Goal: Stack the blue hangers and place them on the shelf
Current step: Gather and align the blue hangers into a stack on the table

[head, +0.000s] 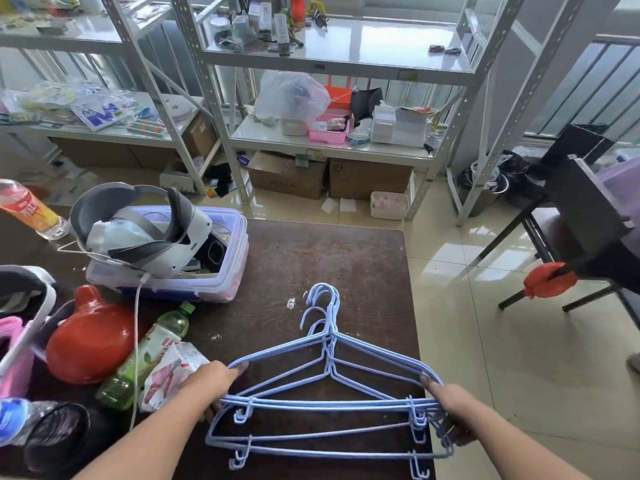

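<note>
Several light blue wire hangers (329,403) lie overlapped on the dark brown table (311,258), hooks pointing away from me. My left hand (213,384) grips the left ends of the upper hangers, forefinger stretched along a shoulder wire. At the right ends, my right hand (450,407) holds the hangers with its fingers curled round the wires. Some lower hangers are shifted toward me and lie partly outside both grips. The white metal shelf (332,142) stands across the floor beyond the table, cluttered with a pink basket, boxes and a plastic bag.
Left of the hangers lie a green bottle (149,355), a red plastic bowl (90,337), a crumpled wrapper and a clear bin (207,271) holding a headset. A black chair (571,237) with a red object stands right. Cardboard boxes sit under the shelf.
</note>
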{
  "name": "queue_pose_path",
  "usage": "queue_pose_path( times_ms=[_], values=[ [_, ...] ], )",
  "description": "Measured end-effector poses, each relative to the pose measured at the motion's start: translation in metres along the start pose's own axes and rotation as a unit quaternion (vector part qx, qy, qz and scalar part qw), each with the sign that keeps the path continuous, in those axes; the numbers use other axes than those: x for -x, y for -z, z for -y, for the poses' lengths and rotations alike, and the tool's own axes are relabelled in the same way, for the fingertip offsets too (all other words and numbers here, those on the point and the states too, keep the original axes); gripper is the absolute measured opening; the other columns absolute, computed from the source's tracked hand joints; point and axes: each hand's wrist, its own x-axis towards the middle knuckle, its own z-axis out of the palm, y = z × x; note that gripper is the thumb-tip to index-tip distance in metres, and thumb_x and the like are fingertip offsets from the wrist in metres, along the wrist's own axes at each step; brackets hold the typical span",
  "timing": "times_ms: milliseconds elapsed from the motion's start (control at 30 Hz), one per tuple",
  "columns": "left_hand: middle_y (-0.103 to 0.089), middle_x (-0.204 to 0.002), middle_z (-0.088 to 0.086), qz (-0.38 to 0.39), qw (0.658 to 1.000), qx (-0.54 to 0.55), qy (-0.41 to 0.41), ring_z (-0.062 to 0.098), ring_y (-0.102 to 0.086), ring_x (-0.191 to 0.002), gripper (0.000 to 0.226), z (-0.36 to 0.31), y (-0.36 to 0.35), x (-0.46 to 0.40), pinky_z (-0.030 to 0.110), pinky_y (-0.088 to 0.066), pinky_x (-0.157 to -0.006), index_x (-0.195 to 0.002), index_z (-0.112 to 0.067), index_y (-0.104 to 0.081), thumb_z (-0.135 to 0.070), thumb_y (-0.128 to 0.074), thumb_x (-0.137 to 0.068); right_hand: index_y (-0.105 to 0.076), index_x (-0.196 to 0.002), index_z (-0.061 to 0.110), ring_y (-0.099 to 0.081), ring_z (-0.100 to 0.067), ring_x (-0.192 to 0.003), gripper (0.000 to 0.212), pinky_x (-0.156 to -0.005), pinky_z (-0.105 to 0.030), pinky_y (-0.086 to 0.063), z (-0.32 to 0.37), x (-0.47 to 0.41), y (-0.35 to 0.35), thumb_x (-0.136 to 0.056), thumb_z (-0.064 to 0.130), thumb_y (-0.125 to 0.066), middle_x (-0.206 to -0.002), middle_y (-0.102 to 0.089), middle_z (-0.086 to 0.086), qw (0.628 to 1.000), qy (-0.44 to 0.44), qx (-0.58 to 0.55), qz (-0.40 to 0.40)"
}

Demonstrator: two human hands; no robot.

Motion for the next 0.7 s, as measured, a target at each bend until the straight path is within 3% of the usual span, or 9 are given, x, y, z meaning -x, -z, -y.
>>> queue_pose_path(
  times_ms=[133,267,433,567,700],
  values=[
    [-0.073,-0.079,0.013,0.047,0.999,0.011,0.009,0.029,-0.072,-0.064,0.075,-0.002,0.006,0.006,0.033,-0.06,-0.054,-0.108,-0.005,-0.06,-0.072,-0.037,-0.083,-0.049,-0.119,0.014,-0.065,-0.026,-0.058,0.073,-0.059,-0.027,-0.052,0.001,0.003,0.005,-0.086,0.076,-0.028,-0.08,-0.067,-0.016,0.999,0.035,0.033,0.011],
    [-0.068,-0.086,0.013,0.03,0.998,0.02,-0.043,0.028,-0.073,-0.061,0.059,0.002,0.005,0.006,0.041,-0.062,-0.061,-0.107,-0.015,-0.052,-0.067,-0.033,-0.088,-0.047,-0.121,0.023,-0.066,-0.021,-0.063,0.055,-0.06,-0.028,-0.05,0.001,0.007,0.007,-0.094,0.066,-0.026,-0.085,-0.067,-0.011,0.996,0.088,0.027,0.008],
    [-0.069,-0.082,0.01,-0.009,0.992,0.063,-0.11,0.025,-0.07,-0.059,0.048,0.005,0.004,-0.001,0.036,-0.058,-0.058,-0.089,-0.019,-0.055,-0.062,-0.035,-0.09,-0.053,-0.106,0.018,-0.063,-0.023,-0.058,0.046,-0.055,-0.026,-0.047,0.001,0.008,0.002,-0.097,0.058,-0.032,-0.076,-0.064,-0.012,0.991,0.124,-0.038,-0.024],
    [-0.069,-0.077,0.004,-0.083,0.983,0.052,-0.152,0.024,-0.066,-0.077,0.047,0.01,0.001,-0.016,0.034,-0.051,-0.072,-0.076,-0.017,-0.058,-0.058,-0.041,-0.091,-0.063,-0.1,0.008,-0.056,-0.021,-0.055,0.042,-0.047,-0.025,-0.044,0.003,0.005,0.002,-0.1,0.044,-0.041,-0.076,-0.06,-0.01,0.982,0.169,-0.034,-0.072],
    [-0.068,-0.072,0.0,-0.087,0.978,0.055,-0.179,0.017,-0.063,-0.072,0.042,0.013,-0.001,-0.018,0.034,-0.05,-0.073,-0.074,-0.018,-0.06,-0.053,-0.046,-0.091,-0.062,-0.075,0.016,-0.053,-0.018,-0.059,0.038,-0.054,-0.027,-0.038,0.001,0.003,0.003,-0.101,0.037,-0.044,-0.067,-0.059,-0.002,0.972,0.202,-0.001,-0.117]
  ],
)
